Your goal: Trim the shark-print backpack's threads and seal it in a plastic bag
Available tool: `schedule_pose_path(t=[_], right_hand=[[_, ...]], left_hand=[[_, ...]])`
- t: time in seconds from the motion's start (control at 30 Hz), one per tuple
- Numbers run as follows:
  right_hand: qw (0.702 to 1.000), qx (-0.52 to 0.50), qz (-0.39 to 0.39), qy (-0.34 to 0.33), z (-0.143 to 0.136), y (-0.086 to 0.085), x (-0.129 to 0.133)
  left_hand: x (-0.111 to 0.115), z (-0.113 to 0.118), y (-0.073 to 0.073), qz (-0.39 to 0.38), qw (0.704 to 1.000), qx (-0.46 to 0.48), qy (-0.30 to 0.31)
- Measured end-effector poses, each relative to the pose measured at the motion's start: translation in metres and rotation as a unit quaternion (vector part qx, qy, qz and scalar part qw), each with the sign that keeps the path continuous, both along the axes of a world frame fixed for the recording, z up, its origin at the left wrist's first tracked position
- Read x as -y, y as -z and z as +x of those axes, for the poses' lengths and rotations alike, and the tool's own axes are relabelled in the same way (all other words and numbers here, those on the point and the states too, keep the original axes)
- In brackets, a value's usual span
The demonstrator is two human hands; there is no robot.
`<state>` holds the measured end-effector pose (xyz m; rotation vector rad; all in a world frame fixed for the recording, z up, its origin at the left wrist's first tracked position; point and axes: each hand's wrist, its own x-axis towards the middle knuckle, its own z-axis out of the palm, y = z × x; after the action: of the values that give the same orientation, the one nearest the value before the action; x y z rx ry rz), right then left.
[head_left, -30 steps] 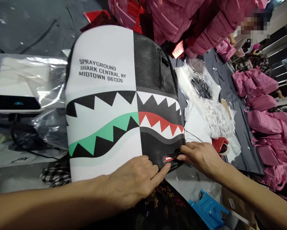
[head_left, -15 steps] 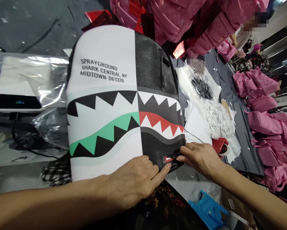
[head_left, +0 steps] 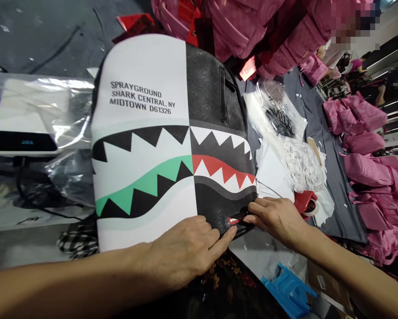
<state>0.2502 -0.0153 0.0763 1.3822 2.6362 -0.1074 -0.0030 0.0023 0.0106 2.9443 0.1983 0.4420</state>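
A white and black backpack (head_left: 146, 146) with a printed shark mouth and lettering lies in front of me. My left hand (head_left: 192, 243) rests on its lower edge, index finger stretched toward a small red label (head_left: 234, 220) at the lower right corner, the other fingers curled. At that same corner my right hand (head_left: 274, 219) pinches a small dark piece beside the label; its fingertips are pressed together and what they hold is too small to name.
Pink bags (head_left: 239, 26) are heaped behind. Left is a white device (head_left: 26, 119) under clear plastic; right are plastic bags (head_left: 302, 164) and a red tape dispenser (head_left: 304, 203). A blue stool (head_left: 287, 290) stands below. A person is far off at upper right.
The backpack and my right hand have shifted very slightly left in view. Both hands keep the same pose.
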Motion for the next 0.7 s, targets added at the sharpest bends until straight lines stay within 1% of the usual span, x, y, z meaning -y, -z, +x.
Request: schedule_pose_path(t=[0.2, 0.4, 0.57, 0.7], right_hand=[[0.999, 0.023, -0.029, 0.008, -0.0012, 0.0002, 0.0003], [1.000, 0.009, -0.008, 0.008, -0.0010, 0.0013, 0.0013], [0.999, 0.022, -0.031, 0.017, -0.0004, -0.0009, 0.0001], [0.999, 0.015, -0.035, 0.011, 0.0010, -0.0015, -0.0020]], left_hand=[[0.0003, 0.0000, 0.0001, -0.011, 1.000, 0.002, -0.001], [-0.0018, -0.0011, 0.0003, -0.015, 1.000, 0.016, 0.008], [-0.0009, -0.0016, -0.0001, -0.023, 1.000, -0.006, 0.007], [0.0002, -0.0011, -0.0007, -0.012, 1.000, 0.004, 0.002]])
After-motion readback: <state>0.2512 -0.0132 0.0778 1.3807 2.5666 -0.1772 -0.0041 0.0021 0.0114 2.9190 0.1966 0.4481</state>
